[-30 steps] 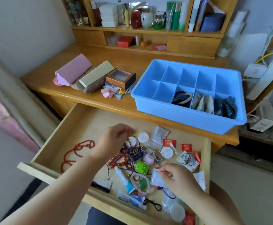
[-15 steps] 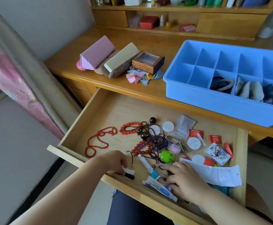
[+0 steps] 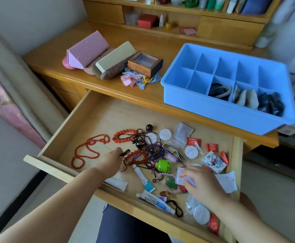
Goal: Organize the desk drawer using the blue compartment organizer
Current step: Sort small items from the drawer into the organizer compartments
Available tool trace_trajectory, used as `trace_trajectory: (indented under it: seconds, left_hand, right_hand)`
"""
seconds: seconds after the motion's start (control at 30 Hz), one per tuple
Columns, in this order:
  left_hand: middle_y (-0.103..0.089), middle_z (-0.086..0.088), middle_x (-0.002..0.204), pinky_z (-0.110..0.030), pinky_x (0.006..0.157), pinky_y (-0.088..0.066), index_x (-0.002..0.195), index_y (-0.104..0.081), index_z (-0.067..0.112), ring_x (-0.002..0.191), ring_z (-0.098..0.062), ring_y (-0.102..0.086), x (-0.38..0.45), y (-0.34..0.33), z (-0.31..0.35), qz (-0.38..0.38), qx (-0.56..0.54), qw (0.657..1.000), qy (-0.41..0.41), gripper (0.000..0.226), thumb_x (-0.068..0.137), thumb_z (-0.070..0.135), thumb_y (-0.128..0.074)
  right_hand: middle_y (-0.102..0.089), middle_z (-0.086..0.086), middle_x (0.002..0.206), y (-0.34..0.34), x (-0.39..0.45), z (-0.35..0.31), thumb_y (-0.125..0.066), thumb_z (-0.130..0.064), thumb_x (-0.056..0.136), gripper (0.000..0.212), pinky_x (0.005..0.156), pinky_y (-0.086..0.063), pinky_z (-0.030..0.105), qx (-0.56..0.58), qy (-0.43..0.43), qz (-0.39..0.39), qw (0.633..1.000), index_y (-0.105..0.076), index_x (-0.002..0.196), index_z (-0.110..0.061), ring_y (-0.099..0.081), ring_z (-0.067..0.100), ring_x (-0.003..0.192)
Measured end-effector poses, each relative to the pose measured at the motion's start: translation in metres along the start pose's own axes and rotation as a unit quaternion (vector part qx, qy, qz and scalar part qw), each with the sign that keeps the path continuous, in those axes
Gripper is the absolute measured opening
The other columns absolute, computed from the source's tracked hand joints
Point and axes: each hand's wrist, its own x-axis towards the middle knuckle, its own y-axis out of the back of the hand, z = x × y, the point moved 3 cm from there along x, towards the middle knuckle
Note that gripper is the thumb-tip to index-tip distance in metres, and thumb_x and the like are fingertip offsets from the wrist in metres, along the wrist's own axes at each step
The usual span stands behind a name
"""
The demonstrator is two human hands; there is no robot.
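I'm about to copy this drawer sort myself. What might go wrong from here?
The left hand pinches a small dark clip right beside tangled bead strings; lifting may drag them along. The blue organizer overhangs the desk edge above the open drawer; a bump might tip it.

One blue compartment organizer (image 3: pixel 218 109) sits on the surface — ten compartments, three of them filled. One open drawer (image 3: pixel 97 118) holds three red bead strands (image 3: pixel 88 151), three tubes (image 3: pixel 142 176), one green gadget (image 3: pixel 164 165) and four small red packets (image 3: pixel 193 142) — round white discs number at least four. Two hands (image 3: pixel 110 160) reach in.
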Motion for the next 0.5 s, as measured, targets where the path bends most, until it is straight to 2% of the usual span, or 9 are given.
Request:
trace_trajectory:
  seconds: [0.07,0.1,0.17,0.2,0.23,0.27,0.33,0.37,0.5]
  left_hand:
    - [-0.057,-0.002,0.081,-0.025,0.05,-0.037,0.1,-0.051,0.018,0.062,-0.016,-0.05,-0.004,0.006,0.011,0.06,-0.062,0.996,-0.01,0.013,0.092,0.011,-0.043]
    - [-0.059,-0.001,0.081,-0.024,0.05,-0.039,0.092,-0.053,0.02,0.061,-0.016,-0.052,-0.008,0.007,0.019,0.075,-0.074,0.994,-0.027,0.011,0.089,0.012,-0.046]
    - [-0.063,0.001,0.079,-0.024,0.056,-0.044,0.082,-0.058,0.02,0.067,-0.017,-0.057,-0.017,0.0,0.041,0.046,-0.064,0.993,-0.093,0.01,0.086,0.015,-0.051]
    - [-0.064,0.003,0.079,-0.024,0.06,-0.046,0.082,-0.062,0.021,0.07,-0.015,-0.059,-0.023,-0.009,0.054,0.004,-0.049,0.99,-0.129,0.011,0.086,0.017,-0.052]
    - [-0.065,0.005,0.08,-0.025,0.064,-0.047,0.084,-0.065,0.023,0.073,-0.013,-0.059,-0.029,-0.02,0.066,-0.043,-0.029,0.985,-0.163,0.012,0.086,0.019,-0.054]
    - [-0.066,0.006,0.082,-0.026,0.067,-0.047,0.087,-0.067,0.023,0.076,-0.012,-0.059,-0.034,-0.033,0.078,-0.08,-0.004,0.977,-0.196,0.011,0.086,0.023,-0.056]
    - [-0.068,0.002,0.09,-0.028,0.07,-0.046,0.095,-0.068,0.022,0.084,-0.017,-0.06,-0.04,-0.058,0.099,-0.122,0.061,0.96,-0.243,0.015,0.087,0.03,-0.058]
    - [-0.068,0.0,0.094,-0.029,0.071,-0.046,0.1,-0.068,0.022,0.088,-0.02,-0.06,-0.042,-0.069,0.107,-0.134,0.1,0.953,-0.253,0.018,0.088,0.031,-0.058]
    - [-0.065,-0.007,0.105,-0.035,0.075,-0.043,0.113,-0.063,0.018,0.097,-0.03,-0.058,-0.047,-0.099,0.133,-0.159,0.259,0.906,-0.293,0.026,0.089,0.028,-0.059]
  right_hand:
    - [-0.062,-0.003,0.123,-0.012,-0.007,-0.004,-0.071,-0.027,0.079,0.028,0.099,-0.044,0.04,-0.062,0.044,-0.066,0.995,-0.071,0.107,-0.024,-0.057,0.024,0.113]
    - [-0.048,-0.002,0.14,-0.021,-0.011,-0.003,-0.069,-0.035,0.08,0.039,0.111,-0.03,0.044,-0.103,0.046,-0.119,0.986,-0.065,0.118,-0.028,-0.044,0.024,0.128]
    - [-0.02,-0.004,0.156,-0.035,-0.019,0.007,-0.064,-0.036,0.082,0.053,0.118,-0.002,0.042,-0.16,0.043,-0.167,0.972,-0.05,0.133,-0.035,-0.016,0.017,0.144]
    - [-0.014,-0.004,0.157,-0.036,-0.021,0.009,-0.063,-0.03,0.084,0.056,0.117,0.002,0.041,-0.17,0.043,-0.158,0.972,-0.044,0.136,-0.038,-0.011,0.016,0.145]
    - [-0.015,-0.002,0.158,-0.033,-0.022,0.01,-0.063,-0.023,0.083,0.059,0.117,-0.002,0.042,-0.176,0.039,-0.144,0.973,-0.043,0.136,-0.039,-0.014,0.018,0.145]
    - [-0.025,0.003,0.155,-0.028,-0.021,0.009,-0.069,-0.016,0.078,0.063,0.116,-0.015,0.045,-0.181,0.039,-0.123,0.975,-0.049,0.133,-0.04,-0.027,0.022,0.142]
    - [-0.057,0.006,0.131,-0.015,-0.017,0.007,-0.085,-0.006,0.051,0.07,0.094,-0.048,0.042,-0.168,0.024,-0.085,0.982,-0.068,0.112,-0.036,-0.06,0.027,0.114]
    - [-0.062,0.004,0.124,-0.012,-0.017,0.009,-0.086,-0.003,0.046,0.07,0.087,-0.052,0.038,-0.17,0.026,-0.066,0.983,-0.071,0.106,-0.036,-0.064,0.025,0.105]
    - [-0.038,-0.01,0.147,-0.007,-0.018,0.024,-0.053,0.001,0.082,0.06,0.108,-0.027,0.026,-0.086,-0.026,-0.094,0.992,-0.058,0.125,-0.041,-0.039,0.017,0.132]
